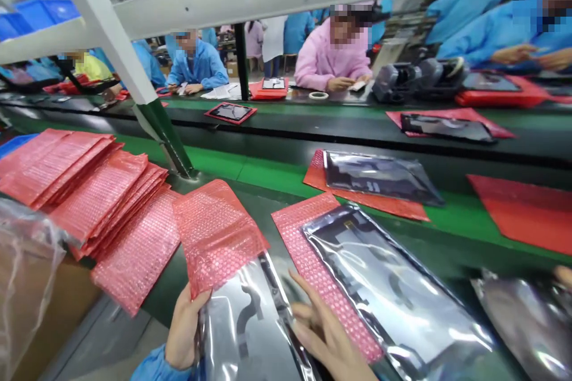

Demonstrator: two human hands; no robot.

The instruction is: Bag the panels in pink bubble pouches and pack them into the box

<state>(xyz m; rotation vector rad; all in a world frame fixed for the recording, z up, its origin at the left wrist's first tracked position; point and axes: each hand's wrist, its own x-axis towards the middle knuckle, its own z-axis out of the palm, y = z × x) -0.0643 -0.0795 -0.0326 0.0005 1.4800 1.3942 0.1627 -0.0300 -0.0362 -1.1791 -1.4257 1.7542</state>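
Note:
A flat screen panel in a clear, shiny sleeve (250,321) lies in front of me, its far end inside a red bubble-wrap bag (218,232). My left hand (184,328) is closed on the bag's near left corner, with its thumb on top, against the panel's left edge. Along the panel's right edge is my right hand (328,333), fingers apart and the index finger stretched out; its fingertips are at the edge without a visible grip. To the right, a second sleeved panel (393,292) rests partly over another red bubble-wrap bag (290,220).
Stacked red bubble-wrap bags (98,196) lie at left, above a cardboard box with plastic (40,303). A slanted post (156,125) stands on the bench. Farther back are another sleeved panel (379,175) and a conveyor (304,122). At right, a blurred dark sleeve (527,321) lies near someone's fingertips (563,275).

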